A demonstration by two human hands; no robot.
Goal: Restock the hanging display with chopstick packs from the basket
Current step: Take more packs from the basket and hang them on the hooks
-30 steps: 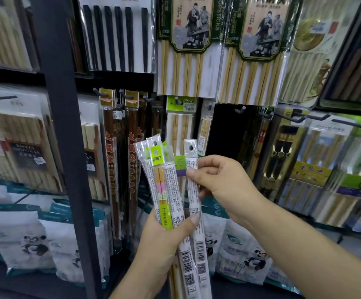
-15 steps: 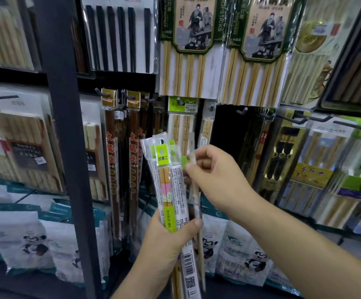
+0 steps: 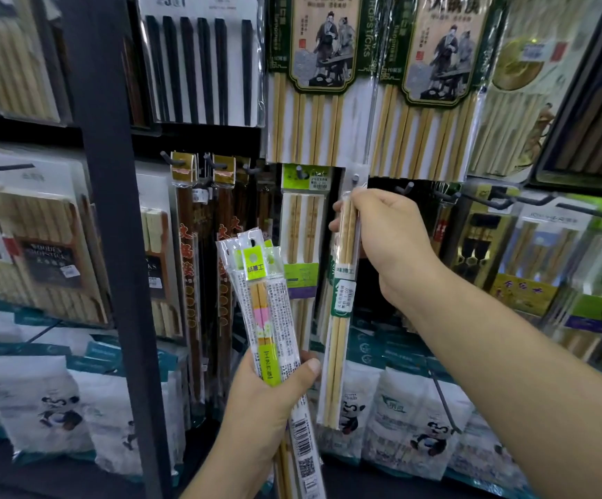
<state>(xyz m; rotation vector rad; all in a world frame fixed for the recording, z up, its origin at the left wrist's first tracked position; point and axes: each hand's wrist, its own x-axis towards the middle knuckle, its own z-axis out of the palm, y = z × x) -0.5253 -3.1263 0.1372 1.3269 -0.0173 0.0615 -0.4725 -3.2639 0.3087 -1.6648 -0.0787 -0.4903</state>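
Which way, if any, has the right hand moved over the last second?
Yes. The right hand, pinching one chopstick pack, has risen toward the peg beside the green-topped hanging pack; earlier it was well below that pack's top.

Left hand (image 3: 265, 401) low, just right of black post (image 3: 109, 246), forearm rising from below, fingers and thumb curled round bundle of packs (image 3: 265, 304). Right hand (image 3: 389, 243) higher, farther right of post, fingers pinching top of single pack (image 3: 339, 336).

Lower ends of bundle of packs (image 3: 274, 318) cut by bottom edge; left hand (image 3: 263, 401) fingers largely hidden behind. Top of single pack (image 3: 339, 336) covered by right hand (image 3: 389, 239); seating on hook (image 3: 355, 180) indeterminable. Far-left packs (image 3: 4, 48) blurred.
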